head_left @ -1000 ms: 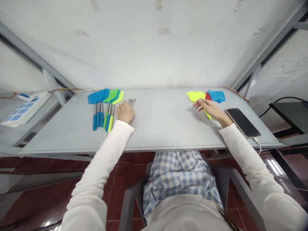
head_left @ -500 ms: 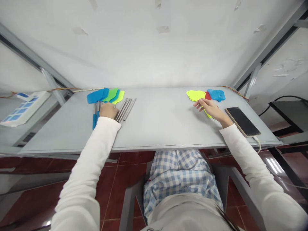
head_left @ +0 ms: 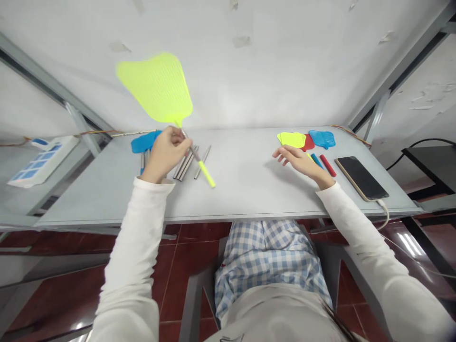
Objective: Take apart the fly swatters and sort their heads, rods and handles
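My left hand (head_left: 166, 154) pinches the metal shaft of a fly swatter, held tilted above the table. The swatter's bright yellow head (head_left: 158, 90) is raised in front of the wall, slightly blurred. Its yellow grip points down to the right. Beneath lie several thin metal tubes (head_left: 184, 164), and blue swatters (head_left: 143, 143) are partly hidden behind the hand. Over on the right, my right hand (head_left: 298, 159) hovers palm down with its fingers loosely apart, holding nothing. Just beyond it are yellow swatter heads (head_left: 292, 138), a red head (head_left: 309, 142) and blue heads (head_left: 323, 139).
Beside my right hand lie a blue grip (head_left: 317, 161) and a red grip (head_left: 327, 165); a yellow one is partly covered. A phone (head_left: 362, 178) with a white cable rests near the right end of the table (head_left: 242, 190). A power strip (head_left: 42, 161) is at far left.
My left hand has lifted the yellow swatter off the table and brought it up in front of the wall. My right hand has shifted slightly left, uncovering the blue and red grips.
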Tool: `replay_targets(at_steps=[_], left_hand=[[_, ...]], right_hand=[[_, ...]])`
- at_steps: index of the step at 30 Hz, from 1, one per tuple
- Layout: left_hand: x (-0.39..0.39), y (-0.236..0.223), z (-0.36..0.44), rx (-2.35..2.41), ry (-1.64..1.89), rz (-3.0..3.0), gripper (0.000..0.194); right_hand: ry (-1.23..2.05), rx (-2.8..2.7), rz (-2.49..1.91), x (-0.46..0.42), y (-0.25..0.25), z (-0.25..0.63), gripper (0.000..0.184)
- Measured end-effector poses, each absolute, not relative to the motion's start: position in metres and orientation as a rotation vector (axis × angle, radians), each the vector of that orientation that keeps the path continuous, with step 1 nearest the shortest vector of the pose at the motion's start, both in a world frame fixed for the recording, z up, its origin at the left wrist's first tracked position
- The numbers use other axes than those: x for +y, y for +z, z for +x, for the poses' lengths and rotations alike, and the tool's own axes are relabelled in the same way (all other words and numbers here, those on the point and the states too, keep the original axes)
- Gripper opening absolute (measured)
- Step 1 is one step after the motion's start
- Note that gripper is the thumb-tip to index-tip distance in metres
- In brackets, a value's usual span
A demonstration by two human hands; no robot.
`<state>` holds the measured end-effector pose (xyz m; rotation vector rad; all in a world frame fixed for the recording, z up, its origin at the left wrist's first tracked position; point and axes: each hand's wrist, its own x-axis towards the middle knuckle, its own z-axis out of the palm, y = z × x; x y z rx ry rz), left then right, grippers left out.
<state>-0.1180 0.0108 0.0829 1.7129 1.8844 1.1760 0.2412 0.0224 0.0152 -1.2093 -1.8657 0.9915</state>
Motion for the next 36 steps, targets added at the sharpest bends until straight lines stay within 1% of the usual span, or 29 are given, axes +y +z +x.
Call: replay_targets(at_steps=[3,5,7,8,10,12,15,21,23,24,27,29,30,31,33,34,36], left_hand=[[0.012,0.089,-0.077,1.497,1.347,1.708,0.01],[0.016,0.088,-0.051,1.293,1.407,1.668,0.012],[0.021,0.084,-0.029,1.134,1.436,1.609,0.018],[0.024,0.082,-0.021,1.077,1.441,1.588,0.022],[0.03,0.076,-0.006,1.016,1.456,1.554,0.028],[0.037,0.069,0.005,1.02,1.527,1.483,0.031],[0.048,0.059,0.02,1.06,1.633,1.27,0.033],[0.069,0.045,0.042,1.005,1.574,0.757,0.038],[0.074,0.048,0.039,0.964,1.542,0.661,0.037],[0.077,0.051,0.033,0.943,1.537,0.624,0.037],[0.087,0.066,0.002,0.915,1.51,0.614,0.039],[0.09,0.077,-0.024,0.942,1.437,0.708,0.043],[0.089,0.081,-0.035,0.945,1.396,0.763,0.044],[0.087,0.084,-0.043,0.945,1.355,0.797,0.045],[0.079,0.087,-0.048,0.929,1.263,0.841,0.043],[0.073,0.086,-0.047,0.922,1.205,0.856,0.041],[0.059,0.08,-0.038,0.922,1.061,0.909,0.031]], right_hand=[[0.834,-2.032,-1.077,0.011,0.025,0.208,0.048],[0.595,-2.103,-1.037,0.009,0.03,0.189,0.057],[0.335,-2.086,-1.094,0.012,0.033,0.176,0.062],[0.232,-2.053,-1.148,0.015,0.034,0.173,0.06],[0.125,-2.013,-1.262,0.022,0.035,0.171,0.05],[0.127,-2.037,-1.352,0.026,0.034,0.173,0.041],[0.218,-2.076,-1.464,0.027,0.029,0.174,0.034],[0.421,-2.166,-1.489,0.02,0.009,0.16,0.025],[0.546,-2.119,-1.441,0.013,0.005,0.157,0.029],[0.641,-2.08,-1.408,0.009,0.004,0.158,0.034],[1.082,-1.976,-1.295,-0.008,0.005,0.171,0.05],[1.294,-1.854,-1.297,-0.014,0.006,0.188,0.053],[1.308,-1.776,-1.334,-0.015,0.006,0.197,0.051],[1.254,-1.707,-1.392,-0.013,0.005,0.207,0.045],[1.002,-1.641,-1.523,-0.003,0.002,0.225,0.03],[0.841,-1.65,-1.575,0.004,-0.001,0.233,0.03],[0.526,-1.717,-1.618,0.016,-0.008,0.246,0.043]])
